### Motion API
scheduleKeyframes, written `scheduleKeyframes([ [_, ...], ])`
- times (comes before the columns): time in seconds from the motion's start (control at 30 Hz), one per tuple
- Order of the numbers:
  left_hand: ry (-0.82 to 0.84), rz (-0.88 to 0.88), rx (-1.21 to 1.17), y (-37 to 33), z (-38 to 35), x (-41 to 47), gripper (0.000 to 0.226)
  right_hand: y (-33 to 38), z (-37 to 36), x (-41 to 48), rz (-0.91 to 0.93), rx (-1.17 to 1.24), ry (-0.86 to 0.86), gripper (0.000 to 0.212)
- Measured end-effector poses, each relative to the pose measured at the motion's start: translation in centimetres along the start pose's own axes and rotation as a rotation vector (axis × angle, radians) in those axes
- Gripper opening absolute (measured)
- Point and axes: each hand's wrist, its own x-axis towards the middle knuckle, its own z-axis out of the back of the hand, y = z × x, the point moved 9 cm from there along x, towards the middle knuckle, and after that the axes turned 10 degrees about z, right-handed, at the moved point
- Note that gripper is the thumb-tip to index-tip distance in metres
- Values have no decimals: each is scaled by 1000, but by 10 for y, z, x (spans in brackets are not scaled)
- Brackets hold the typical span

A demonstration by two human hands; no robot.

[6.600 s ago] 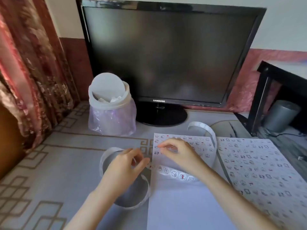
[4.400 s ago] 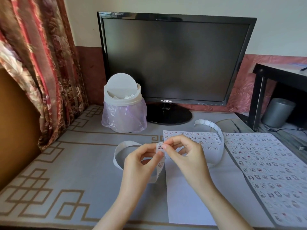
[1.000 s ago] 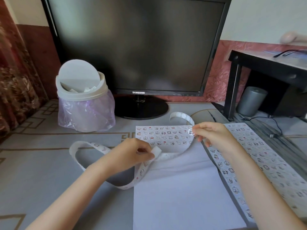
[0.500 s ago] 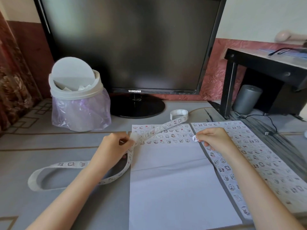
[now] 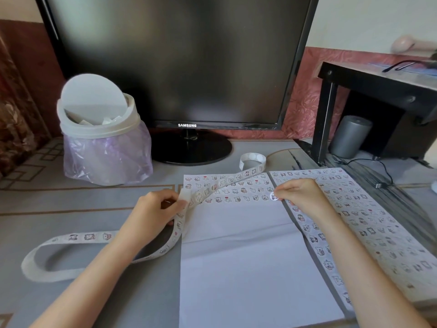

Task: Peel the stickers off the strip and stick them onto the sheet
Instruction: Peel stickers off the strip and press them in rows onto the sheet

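A white sheet [image 5: 241, 256] lies flat in front of me, with rows of small stickers along its top edge. My left hand [image 5: 153, 214] grips the long sticker strip [image 5: 227, 182] at the sheet's top left corner. The strip runs up across the sheet to a curled end and loops back down to the left on the table. My right hand [image 5: 300, 194] pinches a round sticker [image 5: 273, 196] and holds it against the right end of the lowest sticker row.
A second sheet [image 5: 369, 223] covered in stickers lies to the right. A small white bin [image 5: 101, 133] with a purple liner stands at the back left, a black monitor [image 5: 179, 62] behind. A black shelf [image 5: 378, 95] and grey speaker [image 5: 350, 136] are at the right.
My right hand has carried the peeled sticker down to the end of the lowest row. My left hand has pulled the strip leftward, keeping its hold.
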Motion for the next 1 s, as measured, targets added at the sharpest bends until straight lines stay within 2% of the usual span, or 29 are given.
scheduleKeyframes([
  [0.83,25,19,-10,5,-2,1,13,-5,0,4,60,-158,-56,8],
  [1.0,29,19,-11,5,-2,1,12,-8,1,5,61,-120,-66,12],
])
